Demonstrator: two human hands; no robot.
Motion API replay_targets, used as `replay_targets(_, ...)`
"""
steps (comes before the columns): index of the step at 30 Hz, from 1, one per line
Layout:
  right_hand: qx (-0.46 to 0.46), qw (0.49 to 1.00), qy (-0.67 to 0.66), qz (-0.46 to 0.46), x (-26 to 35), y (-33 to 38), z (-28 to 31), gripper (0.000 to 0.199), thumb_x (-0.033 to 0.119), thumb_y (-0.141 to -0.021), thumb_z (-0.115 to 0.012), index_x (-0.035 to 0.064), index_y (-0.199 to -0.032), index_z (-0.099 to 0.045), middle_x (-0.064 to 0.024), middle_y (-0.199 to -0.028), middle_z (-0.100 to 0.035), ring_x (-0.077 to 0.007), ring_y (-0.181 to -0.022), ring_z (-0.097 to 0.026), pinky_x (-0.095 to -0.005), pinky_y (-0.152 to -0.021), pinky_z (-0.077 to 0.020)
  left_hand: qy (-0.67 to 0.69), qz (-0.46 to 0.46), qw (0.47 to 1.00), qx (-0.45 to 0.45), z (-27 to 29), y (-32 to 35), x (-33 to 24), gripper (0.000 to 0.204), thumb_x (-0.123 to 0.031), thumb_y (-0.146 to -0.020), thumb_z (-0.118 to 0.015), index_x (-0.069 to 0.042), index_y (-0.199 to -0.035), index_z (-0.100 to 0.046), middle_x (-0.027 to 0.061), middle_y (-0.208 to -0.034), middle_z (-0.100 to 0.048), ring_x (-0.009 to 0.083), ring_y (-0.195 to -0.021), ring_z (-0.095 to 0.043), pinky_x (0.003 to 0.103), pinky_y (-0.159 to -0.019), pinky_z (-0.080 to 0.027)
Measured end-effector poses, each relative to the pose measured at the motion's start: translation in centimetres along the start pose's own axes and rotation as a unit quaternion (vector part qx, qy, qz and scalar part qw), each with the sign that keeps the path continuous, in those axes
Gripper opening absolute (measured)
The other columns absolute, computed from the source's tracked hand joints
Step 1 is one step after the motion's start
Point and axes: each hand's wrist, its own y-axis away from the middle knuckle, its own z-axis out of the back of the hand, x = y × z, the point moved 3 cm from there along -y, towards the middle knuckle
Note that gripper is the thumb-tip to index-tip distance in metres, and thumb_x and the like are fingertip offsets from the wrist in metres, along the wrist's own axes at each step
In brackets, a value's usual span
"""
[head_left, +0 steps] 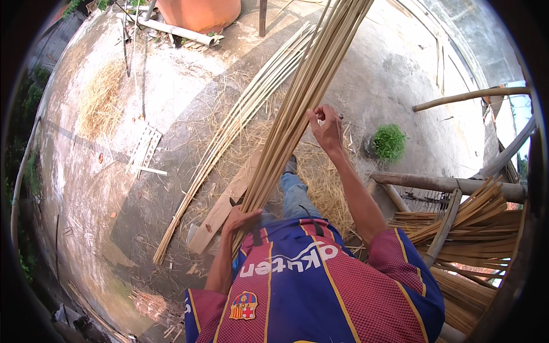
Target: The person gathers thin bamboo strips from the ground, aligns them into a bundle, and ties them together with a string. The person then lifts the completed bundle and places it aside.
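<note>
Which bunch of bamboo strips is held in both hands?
The tilted bundle of strips, gripped by left hand and right hand; the other strips lie on the ground.

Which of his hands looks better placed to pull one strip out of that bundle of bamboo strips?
Probably the right hand: its fingers already pinch at strips partway up the bundle. The left hand is wrapped around the bundle's lower end, steadying it.
</note>
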Motion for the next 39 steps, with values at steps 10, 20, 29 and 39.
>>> replay_targets(10, 0.029, 0.976, 0.112, 0.183, 5.2, -0.6, -0.2, 0.014, 0.020, -0.090, -0.074, 0.0067, -0.091, -0.069, -0.0112, -0.118, -0.061, -0.0314, -0.115, -0.054, -0.0444, -0.099, -0.0424, 0.002, -0.004, 1.000, 0.001, 0.2, -0.5, 1.2, 0.059, -0.046, -0.074, -0.090, 0.002, -0.106, -0.075, 0.0062, -0.086, -0.074, 0.0124, -0.072, -0.068, 0.027, -0.065, -0.054)
replay_targets(20, -0.084, 0.993, -0.057, 0.063, 3.8, 2.8, -1.6, 0.018, 0.022, -0.096, -0.069, 0.0056, -0.101, -0.065, -0.0142, -0.131, -0.055, -0.0318, -0.127, -0.050, -0.0478, -0.107, -0.0409, -0.003, -0.032, 0.999, -0.032, -0.3, -0.4, 0.9, 0.057, -0.043, -0.074, -0.090, 0.002, -0.105, -0.075, 0.0078, -0.088, -0.075, 0.0134, -0.075, -0.070, 0.028, -0.068, -0.056)
replay_targets(29, -0.038, 0.946, -0.256, -0.195, -0.4, 8.4, -3.8, 0.034, 0.032, -0.102, -0.062, 0.0007, -0.114, -0.062, -0.0117, -0.104, -0.068, -0.0199, -0.098, -0.068, -0.0353, -0.087, -0.0545, -0.030, -0.053, 0.995, -0.076, 2.0, 1.1, -9.4, 0.049, -0.038, -0.077, -0.089, 0.001, -0.103, -0.076, 0.0074, -0.085, -0.074, 0.0150, -0.071, -0.069, 0.031, -0.065, -0.055)
replay_targets(39, -0.089, 0.983, -0.161, -0.012, -0.2, -21.1, 3.7, 0.048, 0.048, -0.097, -0.068, 0.0026, -0.113, -0.062, -0.0091, -0.101, -0.070, -0.0190, -0.091, -0.067, -0.0333, -0.084, -0.0528, -0.056, -0.045, 0.992, -0.104, 2.4, -1.0, -8.5, 0.051, -0.038, -0.077, -0.090, 0.001, -0.102, -0.071, 0.0091, -0.084, -0.072, 0.0163, -0.072, -0.069, 0.032, -0.064, -0.057)
